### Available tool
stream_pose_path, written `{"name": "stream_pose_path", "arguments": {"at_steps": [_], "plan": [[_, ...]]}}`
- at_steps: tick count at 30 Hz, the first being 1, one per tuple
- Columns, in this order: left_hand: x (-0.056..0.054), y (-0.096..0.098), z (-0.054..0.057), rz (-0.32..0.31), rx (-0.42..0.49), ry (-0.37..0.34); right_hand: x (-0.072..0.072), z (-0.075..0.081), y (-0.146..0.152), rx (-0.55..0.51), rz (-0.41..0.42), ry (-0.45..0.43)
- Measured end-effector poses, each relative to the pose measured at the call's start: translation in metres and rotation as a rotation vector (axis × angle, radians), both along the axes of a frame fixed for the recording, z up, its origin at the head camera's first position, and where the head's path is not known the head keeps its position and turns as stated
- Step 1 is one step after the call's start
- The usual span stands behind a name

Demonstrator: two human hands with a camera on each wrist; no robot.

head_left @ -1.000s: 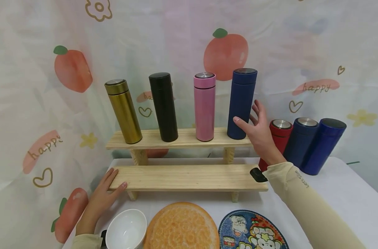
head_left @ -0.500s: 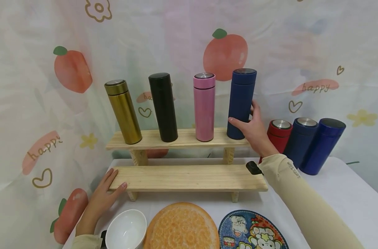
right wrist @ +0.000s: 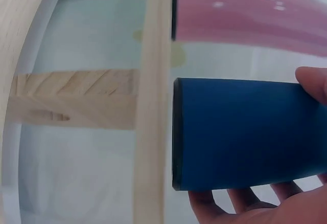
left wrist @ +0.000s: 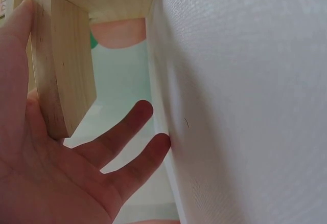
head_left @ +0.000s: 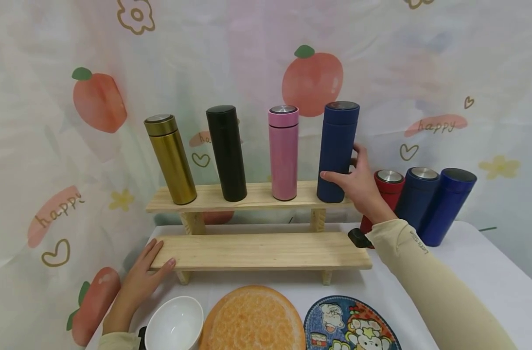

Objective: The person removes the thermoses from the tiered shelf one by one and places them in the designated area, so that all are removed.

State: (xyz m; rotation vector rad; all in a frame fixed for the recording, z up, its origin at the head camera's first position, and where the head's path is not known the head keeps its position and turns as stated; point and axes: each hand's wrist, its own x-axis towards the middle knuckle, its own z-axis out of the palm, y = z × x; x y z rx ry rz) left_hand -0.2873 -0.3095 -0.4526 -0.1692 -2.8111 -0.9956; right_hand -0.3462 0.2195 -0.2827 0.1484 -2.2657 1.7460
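My right hand (head_left: 360,187) grips the lower part of a navy blue thermos bottle (head_left: 337,146) at the right end of the upper wooden shelf (head_left: 257,189). The thumb lies across its near side and the other fingers go round the far side. In the right wrist view, the bottle's dark base (right wrist: 178,134) is right at the board; whether it touches cannot be told. My left hand (head_left: 139,279) rests at the left end of the lower wooden shelf (head_left: 261,250), with two fingers extended free below the board in the left wrist view. Pink (head_left: 284,155), black (head_left: 226,155) and gold (head_left: 170,160) thermos bottles stand upright along the upper shelf.
Red (head_left: 388,184), dark blue (head_left: 416,199) and bright blue (head_left: 450,206) bottles stand on the white table right of the shelves. In front are a white bowl (head_left: 175,323), an orange round mat (head_left: 254,321) and a patterned round mat (head_left: 351,323).
My right hand has moved left and closed round the navy bottle, whose base now sits slightly nearer the shelf's front edge. The left hand stays put. The head view has shifted slightly.
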Motion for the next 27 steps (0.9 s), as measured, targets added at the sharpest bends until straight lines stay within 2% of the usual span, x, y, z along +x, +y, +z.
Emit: {"name": "stream_pose_path", "arguments": {"at_steps": [12,20,27], "plan": [[0.001,-0.002,-0.001,-0.002,0.0,-0.01,0.046,0.011,0.004,-0.011,0.007,0.031],[0.0,-0.002,0.0,-0.02,-0.011,0.034,0.073,0.005,0.018,0.02,-0.053,0.034],[0.002,0.001,0.001,-0.019,-0.007,0.021,0.086,-0.004,0.033,0.003,-0.086,0.049]]}}
